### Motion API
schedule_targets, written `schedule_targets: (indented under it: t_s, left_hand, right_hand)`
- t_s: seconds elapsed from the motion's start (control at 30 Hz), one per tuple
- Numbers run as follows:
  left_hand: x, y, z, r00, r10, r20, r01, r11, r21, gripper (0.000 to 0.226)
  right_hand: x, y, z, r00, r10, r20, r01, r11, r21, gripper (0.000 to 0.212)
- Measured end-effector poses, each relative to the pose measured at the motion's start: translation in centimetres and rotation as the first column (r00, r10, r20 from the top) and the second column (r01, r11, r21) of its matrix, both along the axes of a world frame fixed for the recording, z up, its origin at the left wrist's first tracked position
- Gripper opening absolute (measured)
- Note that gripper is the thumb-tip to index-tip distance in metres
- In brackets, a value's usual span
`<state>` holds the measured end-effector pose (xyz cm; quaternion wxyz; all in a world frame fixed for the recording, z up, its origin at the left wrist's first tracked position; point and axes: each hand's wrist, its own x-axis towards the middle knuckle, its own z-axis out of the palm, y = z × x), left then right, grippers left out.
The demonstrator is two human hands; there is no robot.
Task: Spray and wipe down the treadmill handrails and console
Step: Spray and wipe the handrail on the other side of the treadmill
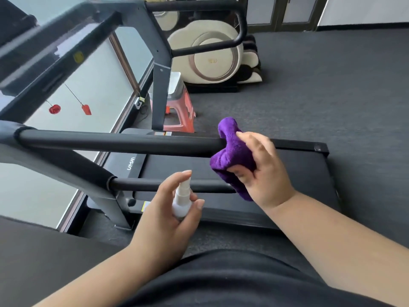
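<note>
Gripping a bunched purple cloth [234, 156], the right hand [263, 171] presses it around the end of the black handrail [115, 141]; the left hand [163, 209] clasps a small white spray bottle [182, 200] just below. Dark treadmill belt [298, 173] beneath, grey carpet [332, 85] beyond.

The right hand [263, 171] holds a cloth [232, 158] wrapped over the end of the upper handrail [115, 141]. Below and nearer, the left hand [163, 209] holds a spray bottle [182, 200] in front of the lower handrail [155, 185]. The treadmill belt [177, 169] lies beneath both rails, a stool [179, 103] beyond it.
</note>
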<state>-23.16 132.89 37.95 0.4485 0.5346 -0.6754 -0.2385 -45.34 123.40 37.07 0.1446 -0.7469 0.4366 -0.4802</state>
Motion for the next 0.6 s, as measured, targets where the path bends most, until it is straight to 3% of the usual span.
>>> schedule_targets:
  t_s: [0.23, 0.47, 0.6]
  left_hand:
    - [-3.9, -0.1, 0.2, 0.993, -0.049, 0.11, 0.055, 0.997, -0.049, 0.057]
    - [-4.3, 1.1, -1.1, 0.977, -0.005, 0.214, 0.007, 1.0, -0.009, 0.06]
    - [-2.7, 1.1, -2.0, 0.978, -0.016, 0.21, 0.005, 0.999, 0.05, 0.058]
  right_hand:
    - [-3.3, 0.4, -6.1, 0.99, 0.039, 0.137, -0.059, 0.987, 0.149, 0.065]
    - [-5.3, 3.7, -10.8, 0.992, -0.025, 0.123, -0.051, 0.811, 0.583, 0.059]
    - [-5.1, 5.9, -10.9, 0.992, -0.068, 0.109, -0.011, 0.799, 0.601, 0.043]
